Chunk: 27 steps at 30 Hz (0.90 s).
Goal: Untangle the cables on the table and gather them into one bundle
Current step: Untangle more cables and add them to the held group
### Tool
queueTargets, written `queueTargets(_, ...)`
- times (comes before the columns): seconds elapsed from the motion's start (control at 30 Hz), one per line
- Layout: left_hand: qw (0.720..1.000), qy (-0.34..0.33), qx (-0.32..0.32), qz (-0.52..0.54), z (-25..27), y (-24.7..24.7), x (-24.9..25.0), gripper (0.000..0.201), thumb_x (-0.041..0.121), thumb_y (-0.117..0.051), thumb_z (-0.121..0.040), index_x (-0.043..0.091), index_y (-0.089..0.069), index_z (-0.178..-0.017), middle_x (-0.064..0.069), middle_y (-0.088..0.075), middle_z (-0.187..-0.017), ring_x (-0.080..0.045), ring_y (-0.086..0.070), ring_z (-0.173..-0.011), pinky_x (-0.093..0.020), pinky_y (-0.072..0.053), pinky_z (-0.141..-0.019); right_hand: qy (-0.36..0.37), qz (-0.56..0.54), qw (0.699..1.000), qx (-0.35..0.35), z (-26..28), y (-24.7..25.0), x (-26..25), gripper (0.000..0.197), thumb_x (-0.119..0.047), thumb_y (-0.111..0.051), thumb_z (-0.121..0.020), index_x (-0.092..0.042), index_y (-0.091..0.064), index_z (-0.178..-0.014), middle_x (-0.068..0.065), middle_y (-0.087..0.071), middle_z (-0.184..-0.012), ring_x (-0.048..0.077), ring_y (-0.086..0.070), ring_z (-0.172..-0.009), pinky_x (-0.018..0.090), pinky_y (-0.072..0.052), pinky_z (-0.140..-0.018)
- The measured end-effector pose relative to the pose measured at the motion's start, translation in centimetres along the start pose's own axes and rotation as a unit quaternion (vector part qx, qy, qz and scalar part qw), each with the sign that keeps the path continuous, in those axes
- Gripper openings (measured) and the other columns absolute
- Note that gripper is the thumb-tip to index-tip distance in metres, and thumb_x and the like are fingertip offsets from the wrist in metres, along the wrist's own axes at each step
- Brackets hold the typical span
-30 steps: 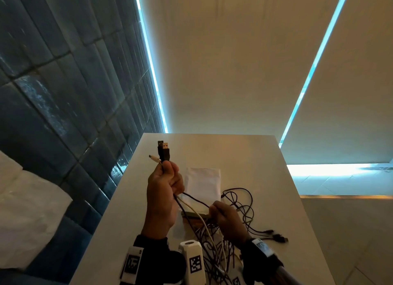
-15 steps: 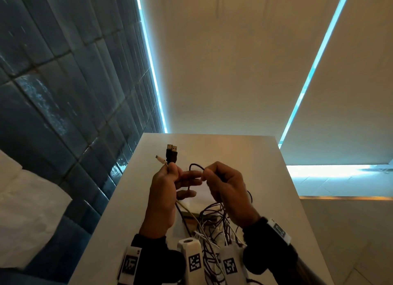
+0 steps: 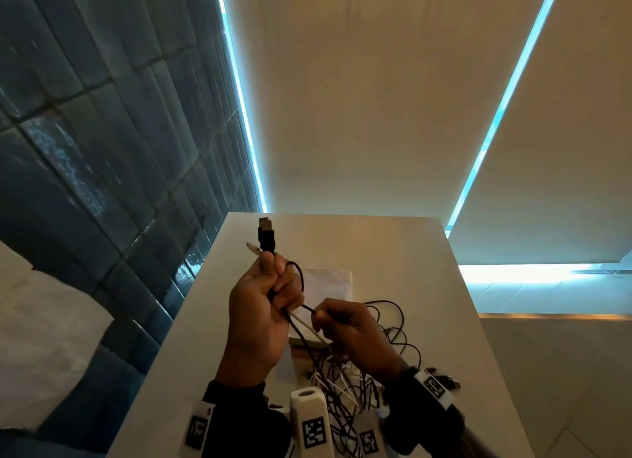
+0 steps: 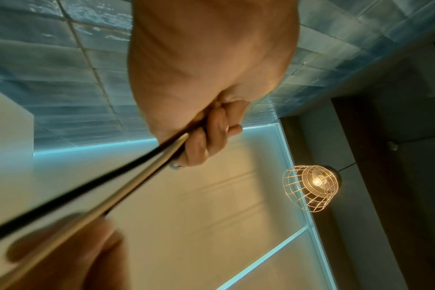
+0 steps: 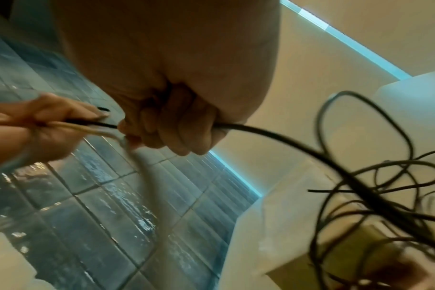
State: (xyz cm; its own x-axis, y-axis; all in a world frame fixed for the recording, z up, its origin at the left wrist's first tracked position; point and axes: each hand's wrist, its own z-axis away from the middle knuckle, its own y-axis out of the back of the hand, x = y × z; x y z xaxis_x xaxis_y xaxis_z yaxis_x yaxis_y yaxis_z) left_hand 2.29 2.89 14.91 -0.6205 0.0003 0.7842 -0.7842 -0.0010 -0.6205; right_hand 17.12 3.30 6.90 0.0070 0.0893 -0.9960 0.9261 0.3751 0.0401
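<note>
While the left hand (image 3: 260, 315) fists the gathered cable ends above the table (image 3: 427, 286), USB plugs (image 3: 266, 233) pointing straight up, the right hand (image 3: 352, 334) pinches a black cable (image 3: 305, 307) running down-right into the tangle (image 3: 342, 389).

No legible text or labels
</note>
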Motion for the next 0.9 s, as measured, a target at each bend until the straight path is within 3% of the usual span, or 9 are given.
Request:
queueTargets(0.07, 1.0, -0.003, -0.002, -0.007, 0.0, 0.2, 0.3, 0.028, 0.028, -0.039, -0.092, 0.011, -0.043, -0.07, 0.002, -0.028, -0.055, -0.008, -0.022, -0.045, -0.023, -0.022, -0.045, -0.013, 0.034, 0.999, 0.011, 0.1, 0.3, 1.5, 0.024, -0.008, -0.051, -0.098, -0.011, -0.059, -0.075, -0.013, -0.053, -0.061, 0.003, -0.049, -0.056, 0.016, -0.043, -0.055)
queueTargets(0.17, 1.0, -0.001, -0.004, -0.025, 0.2, 0.3, 0.6, 0.027, 0.028, -0.04, -0.091, 0.01, -0.042, -0.07, 0.003, -0.03, -0.053, -0.008, -0.023, -0.043, -0.022, -0.023, -0.044, -0.043, 0.045, 0.997, 0.042, 0.1, 0.9, 4.2, 0.023, -0.011, -0.053, -0.097, -0.012, -0.061, -0.075, 0.004, -0.056, -0.07, 0.025, -0.058, -0.064, 0.026, -0.049, -0.056)
queueTargets(0.23, 1.0, 0.001, -0.003, -0.03, 0.3, 0.3, 0.6, 0.027, 0.029, -0.041, -0.09, 0.01, -0.042, -0.071, 0.003, -0.03, -0.052, -0.008, -0.024, -0.042, -0.021, -0.024, -0.043, -0.053, 0.054, 0.995, 0.059, 0.1, 1.0, 5.4, 0.023, -0.014, -0.054, -0.095, -0.014, -0.061, -0.073, 0.009, -0.056, -0.069, 0.029, -0.06, -0.065, 0.03, -0.05, -0.056)
queueTargets(0.4, 0.999, 0.0, -0.003, -0.033, 0.4, 0.4, 0.8, 0.025, 0.029, -0.041, -0.089, 0.01, -0.042, -0.072, 0.002, -0.035, -0.053, -0.007, -0.024, -0.042, -0.02, -0.025, -0.043, -0.054, 0.071, 0.994, 0.059, 0.1, 0.5, 6.9, 0.022, -0.031, -0.054, -0.089, -0.018, -0.06, -0.072, 0.002, -0.058, -0.07, 0.025, -0.058, -0.069, 0.036, -0.048, -0.064)
queueTargets(0.5, 0.999, -0.008, -0.003, -0.031, 0.4, 0.6, 1.1, 0.025, 0.028, -0.041, -0.089, 0.01, -0.042, -0.071, 0.002, -0.035, -0.053, -0.007, -0.024, -0.042, -0.02, -0.024, -0.043, -0.055, 0.075, 0.994, 0.051, 0.1, 0.6, 7.8, 0.023, -0.023, -0.053, -0.093, -0.011, -0.059, -0.074, -0.001, -0.057, -0.068, 0.014, -0.054, -0.065, 0.028, -0.044, -0.062)
queueTargets(0.63, 0.999, -0.011, 0.006, -0.033, 0.3, 0.9, 1.4, 0.025, 0.026, -0.041, -0.09, 0.011, -0.044, -0.069, 0.003, -0.032, -0.051, -0.006, -0.023, -0.041, -0.02, -0.022, -0.042, -0.069, 0.096, 0.991, 0.061, 0.3, 0.9, 8.8, 0.028, -0.014, -0.053, -0.094, -0.018, -0.058, -0.067, -0.008, -0.054, -0.06, 0.004, -0.049, -0.058, 0.023, -0.041, -0.058)
queueTargets(0.77, 0.994, -0.019, 0.036, -0.102, 0.2, 1.0, 1.3, 0.032, 0.019, -0.034, -0.099, 0.01, -0.043, -0.07, 0.004, -0.032, -0.051, -0.007, -0.024, -0.041, -0.019, -0.022, -0.042, -0.097, 0.076, 0.984, 0.127, 0.0, 1.1, 7.5, 0.026, -0.009, -0.057, -0.092, -0.007, -0.063, -0.066, -0.007, -0.054, -0.063, 0.007, -0.051, -0.059, 0.023, -0.043, -0.055)
queueTargets(0.9, 0.986, -0.019, 0.069, -0.15, -0.1, 0.8, 1.1, 0.035, 0.017, -0.031, -0.103, 0.01, -0.043, -0.071, 0.004, -0.033, -0.051, -0.009, -0.027, -0.045, -0.019, -0.025, -0.044, -0.068, 0.006, 0.976, 0.209, -0.7, 1.5, 3.1, 0.023, -0.012, -0.057, -0.093, -0.006, -0.064, -0.072, -0.006, -0.042, -0.05, 0.011, -0.032, -0.045, 0.023, -0.027, -0.043)
